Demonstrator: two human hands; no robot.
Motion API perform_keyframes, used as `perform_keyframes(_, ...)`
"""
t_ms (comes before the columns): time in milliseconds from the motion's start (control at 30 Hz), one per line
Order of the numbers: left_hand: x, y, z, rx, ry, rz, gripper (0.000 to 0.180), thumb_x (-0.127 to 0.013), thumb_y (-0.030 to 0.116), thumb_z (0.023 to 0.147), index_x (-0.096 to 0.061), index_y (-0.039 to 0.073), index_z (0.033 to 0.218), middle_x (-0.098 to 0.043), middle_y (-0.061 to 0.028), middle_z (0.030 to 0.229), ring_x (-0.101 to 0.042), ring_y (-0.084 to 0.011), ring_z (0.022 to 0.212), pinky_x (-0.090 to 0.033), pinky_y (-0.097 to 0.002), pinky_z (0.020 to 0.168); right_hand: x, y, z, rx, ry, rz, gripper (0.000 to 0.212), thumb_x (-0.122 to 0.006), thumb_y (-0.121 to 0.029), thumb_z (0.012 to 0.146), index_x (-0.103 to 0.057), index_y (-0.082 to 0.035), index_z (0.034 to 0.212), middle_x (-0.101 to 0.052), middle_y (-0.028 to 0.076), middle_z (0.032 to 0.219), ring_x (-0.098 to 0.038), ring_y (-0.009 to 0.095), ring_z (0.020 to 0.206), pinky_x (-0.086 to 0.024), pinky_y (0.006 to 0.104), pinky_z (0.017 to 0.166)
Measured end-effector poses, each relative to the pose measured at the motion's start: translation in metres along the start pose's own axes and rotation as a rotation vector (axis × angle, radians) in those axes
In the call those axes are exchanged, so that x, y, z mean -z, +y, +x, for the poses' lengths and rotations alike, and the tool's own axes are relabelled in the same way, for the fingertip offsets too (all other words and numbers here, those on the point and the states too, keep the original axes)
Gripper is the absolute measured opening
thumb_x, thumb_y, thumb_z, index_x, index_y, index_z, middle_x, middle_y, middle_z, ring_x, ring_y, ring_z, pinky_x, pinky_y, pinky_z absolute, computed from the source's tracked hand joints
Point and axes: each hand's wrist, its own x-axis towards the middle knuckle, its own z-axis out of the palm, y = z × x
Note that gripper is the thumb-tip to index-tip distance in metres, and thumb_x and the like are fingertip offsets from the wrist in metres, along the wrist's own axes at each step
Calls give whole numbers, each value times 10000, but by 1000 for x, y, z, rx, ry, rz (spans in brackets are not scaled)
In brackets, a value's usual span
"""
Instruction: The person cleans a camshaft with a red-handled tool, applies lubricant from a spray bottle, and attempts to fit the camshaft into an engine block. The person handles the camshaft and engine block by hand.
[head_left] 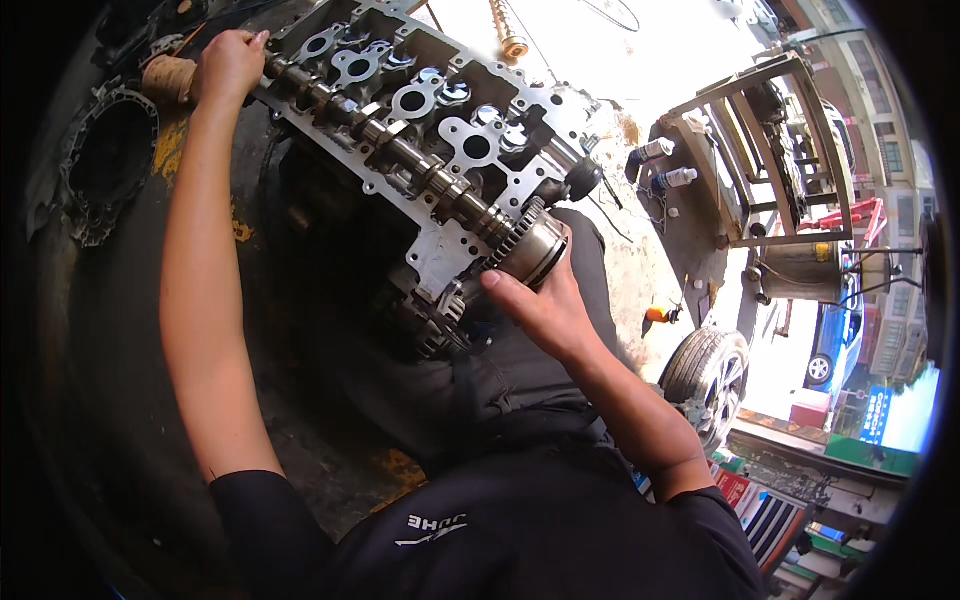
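Note:
A long steel camshaft point(402, 153) lies along the near side of a grey cylinder head point(440, 250), running from upper left to lower right. My right hand point(552, 305) is closed around the round toothed gear point(530, 250) at the camshaft's near end, thumb on its rim. At the far end, my left hand point(232, 65) has its fingers curled at the shaft's tip; that tip is mostly hidden by them. Round openings and shiny parts show in the cylinder head's far row. A black cap point(584, 181) sits at its right end.
Another shaft point(508, 30) lies on the floor beyond the cylinder head. A round metal housing point(108, 160) is at the left, beside a brown cylinder point(170, 78). To the right are a metal frame cart point(790, 150), white bottles point(672, 180), an orange object point(660, 314) and a wheel point(705, 375).

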Motion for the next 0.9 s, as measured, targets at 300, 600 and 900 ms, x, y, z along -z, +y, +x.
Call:
perform_keyframes(300,20,23,-80,-103,96,173,417,-624,322,876,-651,118,1238,-607,-177,1230,-551,-357,1171,-442,-444,996,2,13,-8,174,63,-27,982,-803,-438,779,-183,41,1371,-556,297,1208,-586,357,1142,-447,389,998)
perform_keyframes(600,63,88,-143,-214,-53,-245,291,-679,161,877,-690,44,1143,-682,-135,1005,-655,-224,881,-522,-327,810,17,18,-13,341,87,-117,935,-824,-391,751,-260,-10,1392,-585,277,1168,-628,370,1055,-494,415,922)
perform_keyframes(900,121,206,-237,-215,-440,-622,265,-666,66,910,-670,13,1170,-659,-13,936,-522,-52,736,-449,-214,668,31,60,-7,431,-46,-93,821,-760,-203,780,-262,-26,1409,-630,220,1017,-644,391,950,-518,446,834)
